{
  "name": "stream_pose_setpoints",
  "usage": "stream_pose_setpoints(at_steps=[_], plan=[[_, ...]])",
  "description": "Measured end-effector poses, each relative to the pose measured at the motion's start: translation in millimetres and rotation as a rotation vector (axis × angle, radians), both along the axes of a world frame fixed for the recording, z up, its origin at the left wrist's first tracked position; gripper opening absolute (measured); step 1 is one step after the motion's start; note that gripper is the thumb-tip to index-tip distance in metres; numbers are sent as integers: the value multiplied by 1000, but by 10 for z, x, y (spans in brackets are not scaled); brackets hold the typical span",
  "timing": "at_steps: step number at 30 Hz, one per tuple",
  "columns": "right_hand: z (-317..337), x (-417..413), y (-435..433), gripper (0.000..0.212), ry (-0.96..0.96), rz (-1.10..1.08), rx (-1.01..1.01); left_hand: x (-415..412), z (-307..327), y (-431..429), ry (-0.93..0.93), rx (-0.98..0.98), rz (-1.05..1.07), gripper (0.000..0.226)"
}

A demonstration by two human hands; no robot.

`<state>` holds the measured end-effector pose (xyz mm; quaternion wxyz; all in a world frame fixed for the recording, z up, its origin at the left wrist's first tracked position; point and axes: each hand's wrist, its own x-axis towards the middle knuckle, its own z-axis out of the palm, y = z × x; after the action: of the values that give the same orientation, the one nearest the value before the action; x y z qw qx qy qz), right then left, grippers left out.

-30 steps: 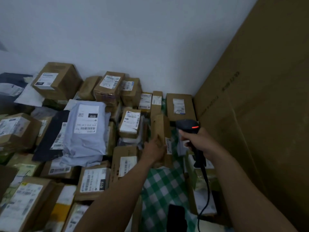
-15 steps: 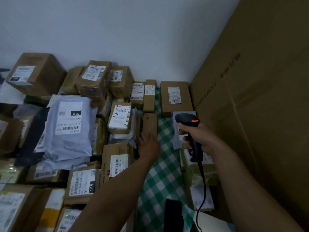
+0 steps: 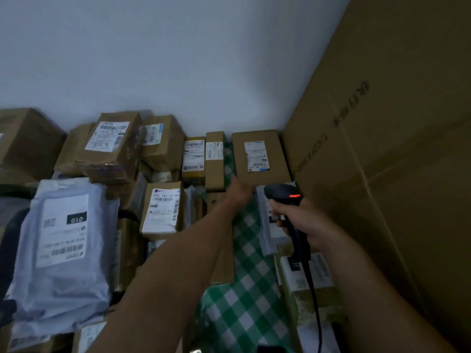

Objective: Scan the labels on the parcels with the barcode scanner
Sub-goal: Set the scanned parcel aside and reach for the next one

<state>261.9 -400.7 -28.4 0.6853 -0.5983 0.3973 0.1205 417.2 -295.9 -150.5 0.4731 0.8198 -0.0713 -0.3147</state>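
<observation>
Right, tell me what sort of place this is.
Probably a parcel storeroom: labelled brown cardboard parcels piled against the wall, a grey plastic mailer bag, a black handheld barcode scanner in the right hand.

Single head-worn view, angled forward and down; close over parcels (image 3: 163, 207), facing the wall (image 3: 178, 59)

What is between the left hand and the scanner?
A pale mailer on the checked cloth; its edge shows between left hand and scanner in the head view.
</observation>
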Motion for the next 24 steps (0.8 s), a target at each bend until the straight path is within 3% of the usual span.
stream_pose_setpoints(at_steps=[2, 5, 8, 13, 17, 24], plan=[[-62, 18, -59, 17, 27, -13, 10, 161, -173, -146, 84, 79, 22, 47], [-136, 32, -142, 19, 48, -30, 24, 273, -131, -341, 161, 138, 116, 35], [-181, 58, -172, 20, 52, -51, 32, 255, -27, -386, 153, 236, 252, 57], [-189, 103, -148, 20, 51, -75, 42, 161, 132, -385, 214, -131, 419, 53], [-131, 74, -137, 19, 43, -72, 21, 146, 267, -353, 223, -182, 488, 62], [164, -21, -47, 20, -46, -51, -35, -82, 589, 69, 73, -339, 426, 91]])
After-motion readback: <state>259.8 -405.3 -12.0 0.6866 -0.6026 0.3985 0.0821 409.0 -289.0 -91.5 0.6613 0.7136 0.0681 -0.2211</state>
